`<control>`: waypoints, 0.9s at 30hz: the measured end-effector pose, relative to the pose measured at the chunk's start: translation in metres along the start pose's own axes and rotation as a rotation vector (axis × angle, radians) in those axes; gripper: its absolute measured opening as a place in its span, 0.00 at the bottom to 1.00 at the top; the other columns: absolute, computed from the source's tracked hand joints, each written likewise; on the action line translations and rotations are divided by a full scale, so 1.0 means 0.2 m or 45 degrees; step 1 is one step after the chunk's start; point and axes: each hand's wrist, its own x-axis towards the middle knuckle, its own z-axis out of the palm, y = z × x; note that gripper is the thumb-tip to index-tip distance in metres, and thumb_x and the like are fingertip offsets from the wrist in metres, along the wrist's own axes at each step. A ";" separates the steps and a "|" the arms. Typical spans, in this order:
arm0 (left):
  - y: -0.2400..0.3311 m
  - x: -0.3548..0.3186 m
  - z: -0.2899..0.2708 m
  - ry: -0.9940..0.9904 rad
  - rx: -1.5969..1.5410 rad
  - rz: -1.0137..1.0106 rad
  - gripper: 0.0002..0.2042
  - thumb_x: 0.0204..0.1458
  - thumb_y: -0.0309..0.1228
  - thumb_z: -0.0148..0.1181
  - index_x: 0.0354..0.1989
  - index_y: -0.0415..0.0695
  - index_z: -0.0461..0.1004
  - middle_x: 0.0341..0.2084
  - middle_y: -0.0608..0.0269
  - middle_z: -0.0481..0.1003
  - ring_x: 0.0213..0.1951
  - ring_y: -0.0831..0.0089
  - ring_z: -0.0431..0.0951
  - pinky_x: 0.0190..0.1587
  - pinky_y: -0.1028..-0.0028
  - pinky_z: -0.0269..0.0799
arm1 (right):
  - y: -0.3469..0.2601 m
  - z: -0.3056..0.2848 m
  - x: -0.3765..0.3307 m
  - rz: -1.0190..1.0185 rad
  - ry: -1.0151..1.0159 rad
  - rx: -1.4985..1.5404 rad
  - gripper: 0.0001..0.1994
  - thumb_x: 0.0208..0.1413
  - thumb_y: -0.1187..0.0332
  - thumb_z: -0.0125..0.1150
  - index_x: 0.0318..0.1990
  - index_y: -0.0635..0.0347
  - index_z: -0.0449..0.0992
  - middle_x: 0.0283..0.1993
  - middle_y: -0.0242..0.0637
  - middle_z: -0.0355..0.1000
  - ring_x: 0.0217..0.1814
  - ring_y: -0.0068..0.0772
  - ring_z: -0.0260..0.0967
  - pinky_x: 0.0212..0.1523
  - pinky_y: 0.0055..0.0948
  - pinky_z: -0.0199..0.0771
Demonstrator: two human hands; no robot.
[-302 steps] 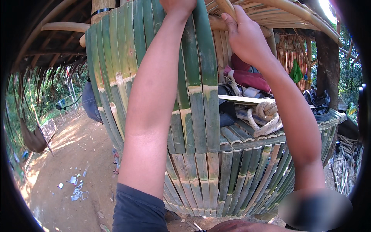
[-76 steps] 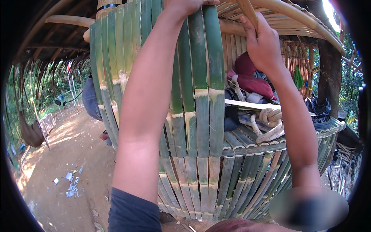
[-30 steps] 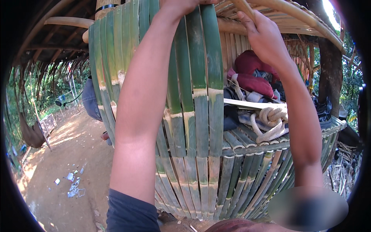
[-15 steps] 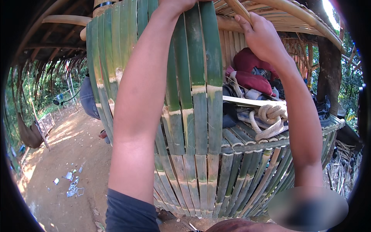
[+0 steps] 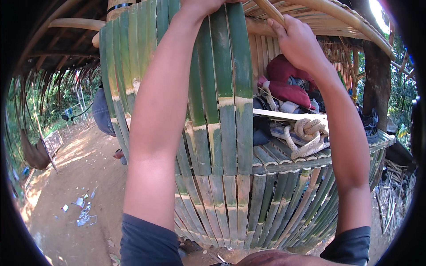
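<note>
Both arms reach up to the top of a wall of upright green bamboo slats (image 5: 227, 57). My left hand (image 5: 205, 5) is at the top edge of the slats, cut off by the upper rim, so its fingers are hidden. To its right, my right hand (image 5: 298, 39) is closed around a light brown wooden stick (image 5: 270, 10), thumb lying along it. The stick's far end runs out of view at the top, towards the left hand. Pale joint marks cross the slats, which stand side by side with narrow gaps.
Right of the slats, a bamboo platform (image 5: 284, 165) holds a thick white rope (image 5: 310, 133), a maroon cloth bundle (image 5: 288, 84) and a pale strip (image 5: 284, 114). Behind the wall at left, a person in blue-grey clothing (image 5: 103, 111) is partly hidden. Litter (image 5: 83, 213) lies on the dirt floor.
My right hand and the stick have moved slightly left. The right dark sleeve now shows at lower right. My left hand stays at the top of the slats.
</note>
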 end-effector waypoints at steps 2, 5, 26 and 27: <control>-0.06 0.01 0.02 0.011 -0.139 0.190 0.52 0.34 0.40 0.87 0.65 0.38 0.56 0.55 0.43 0.78 0.55 0.53 0.80 0.58 0.60 0.75 | -0.05 -0.02 0.03 -0.023 0.054 0.016 0.21 0.72 0.54 0.52 0.46 0.69 0.75 0.32 0.57 0.74 0.42 0.65 0.72 0.45 0.52 0.69; -0.06 -0.02 0.02 0.005 -0.191 0.234 0.50 0.35 0.40 0.86 0.63 0.38 0.56 0.55 0.45 0.79 0.56 0.53 0.80 0.59 0.60 0.75 | -0.13 -0.04 -0.03 0.131 0.079 0.162 0.21 0.72 0.54 0.52 0.47 0.68 0.75 0.33 0.58 0.74 0.41 0.66 0.72 0.45 0.52 0.69; 0.13 -0.48 -0.21 0.194 -0.371 0.017 0.29 0.55 0.34 0.73 0.59 0.39 0.63 0.51 0.47 0.78 0.41 0.66 0.79 0.46 0.68 0.75 | -0.46 -0.34 -1.25 1.057 -0.224 1.019 0.14 0.75 0.55 0.50 0.43 0.58 0.70 0.20 0.21 0.60 0.16 0.12 0.54 0.16 0.18 0.51; 0.18 -0.67 -0.27 0.266 -0.459 -0.007 0.26 0.56 0.33 0.72 0.58 0.39 0.65 0.50 0.49 0.79 0.39 0.68 0.78 0.44 0.69 0.74 | -0.49 -0.36 -1.37 1.118 -0.255 1.026 0.14 0.75 0.56 0.50 0.43 0.58 0.70 0.20 0.22 0.61 0.16 0.12 0.54 0.16 0.18 0.52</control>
